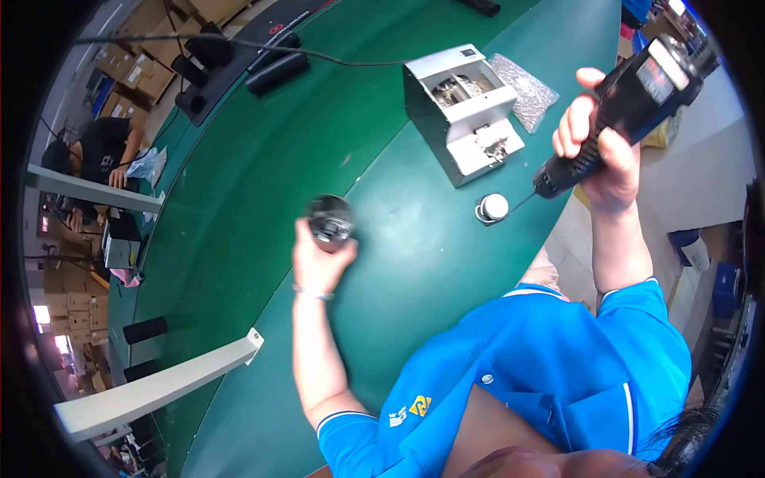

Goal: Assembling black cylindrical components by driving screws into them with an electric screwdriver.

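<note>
Black driver (637, 103) at two o'clock, the right hand (594, 151) wrapped round its body, thin bit (522, 203) aimed toward eight o'clock, near a white-topped pot (495, 208) on the green bench (414, 279); contact between bit and pot cannot be told. Dark round part (330, 219), blurred, just off centre toward nine o'clock, held by the left hand (319, 267), thumb and fingers parted about its near side. Grey metal feeder (446, 119) at one o'clock, clear bag (532, 92) just beside it, toward three o'clock.
</note>
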Demonstrator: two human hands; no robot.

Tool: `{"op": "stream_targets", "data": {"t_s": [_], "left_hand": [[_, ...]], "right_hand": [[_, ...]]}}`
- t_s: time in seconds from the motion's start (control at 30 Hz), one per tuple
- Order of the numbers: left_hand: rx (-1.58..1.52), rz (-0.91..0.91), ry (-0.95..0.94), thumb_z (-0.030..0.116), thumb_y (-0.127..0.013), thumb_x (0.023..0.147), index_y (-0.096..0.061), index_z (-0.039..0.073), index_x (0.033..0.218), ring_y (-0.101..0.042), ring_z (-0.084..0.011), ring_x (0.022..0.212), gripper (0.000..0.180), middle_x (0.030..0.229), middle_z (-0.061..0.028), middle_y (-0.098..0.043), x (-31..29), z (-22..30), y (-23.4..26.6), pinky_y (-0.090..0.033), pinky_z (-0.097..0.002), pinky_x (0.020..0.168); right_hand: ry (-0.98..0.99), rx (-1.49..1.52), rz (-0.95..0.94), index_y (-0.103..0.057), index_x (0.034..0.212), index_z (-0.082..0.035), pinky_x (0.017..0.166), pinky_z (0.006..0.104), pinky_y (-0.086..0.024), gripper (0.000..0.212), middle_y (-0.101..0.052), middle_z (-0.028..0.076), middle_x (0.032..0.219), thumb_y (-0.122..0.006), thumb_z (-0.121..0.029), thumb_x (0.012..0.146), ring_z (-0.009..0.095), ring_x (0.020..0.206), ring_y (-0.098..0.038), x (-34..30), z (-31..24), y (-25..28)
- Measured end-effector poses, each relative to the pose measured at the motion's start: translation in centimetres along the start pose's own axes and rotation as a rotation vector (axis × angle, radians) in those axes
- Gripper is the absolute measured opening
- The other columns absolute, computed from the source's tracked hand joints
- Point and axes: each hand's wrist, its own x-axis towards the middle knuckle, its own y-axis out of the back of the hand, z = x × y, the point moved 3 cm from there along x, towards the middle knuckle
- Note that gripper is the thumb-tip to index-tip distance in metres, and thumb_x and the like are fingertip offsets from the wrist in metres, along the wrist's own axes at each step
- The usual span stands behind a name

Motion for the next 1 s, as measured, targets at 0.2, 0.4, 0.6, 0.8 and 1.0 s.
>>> {"op": "stream_targets", "data": {"t_s": [0.2,0.4,0.6,0.8,1.0], "left_hand": [[0.088,0.058,-0.319,0.003,-0.07,0.052,-0.046,0.004,0.105,-0.056,-0.0223,0.079,0.058,0.094,-0.0097,-0.056,-5.3,3.4,-5.8,-0.045,-0.028,0.072],[0.132,0.106,-0.358,-0.002,-0.069,0.049,-0.046,0.006,0.107,-0.054,-0.0235,0.089,0.063,0.102,-0.0087,-0.053,-6.5,4.0,-6.8,-0.043,-0.0288,0.078],[0.113,0.139,-0.331,-0.004,-0.069,0.048,-0.047,0.006,0.106,-0.054,-0.0232,0.09,0.063,0.103,-0.0081,-0.053,-6.5,4.3,-7.1,-0.043,-0.0283,0.079],[0.089,0.147,-0.333,-0.003,-0.07,0.049,-0.047,0.006,0.107,-0.053,-0.0231,0.091,0.062,0.104,-0.008,-0.052,-7.2,4.0,-6.9,-0.043,-0.0287,0.081],[0.152,0.132,-0.347,0.001,-0.073,0.052,-0.045,0.005,0.109,-0.054,-0.0228,0.091,0.064,0.106,-0.0085,-0.052,-8.3,4.2,-7.5,-0.043,-0.0291,0.081]], "right_hand": [[0.091,0.137,-0.011,-0.032,0.119,0.003,0.053,0.0244,-0.04,0.05,-0.049,0.008,0.072,-0.052,-0.01,0.074,0.014,0.057,-0.048,3.1,-1.9,2.2],[0.068,0.172,-0.02,-0.041,0.111,0.002,0.054,0.0244,-0.044,0.041,-0.054,0.01,0.073,-0.052,-0.003,0.072,0.016,0.057,-0.051,6.0,-0.1,5.7],[0.092,0.034,0.014,-0.042,0.109,0.002,0.053,0.0237,-0.044,0.04,-0.054,0.009,0.072,-0.053,-0.002,0.071,0.016,0.056,-0.051,6.8,2.2,6.5],[0.067,-0.023,-0.027,-0.042,0.109,0.002,0.053,0.0245,-0.044,0.04,-0.054,0.01,0.073,-0.053,-0.001,0.071,0.017,0.055,-0.051,7.0,3.0,6.4],[-0.254,0.212,0.017,-0.042,0.11,0.002,0.052,0.0257,-0.045,0.037,-0.054,0.011,0.071,-0.052,-0.002,0.074,0.018,0.054,-0.053,5.8,3.9,7.9]]}}
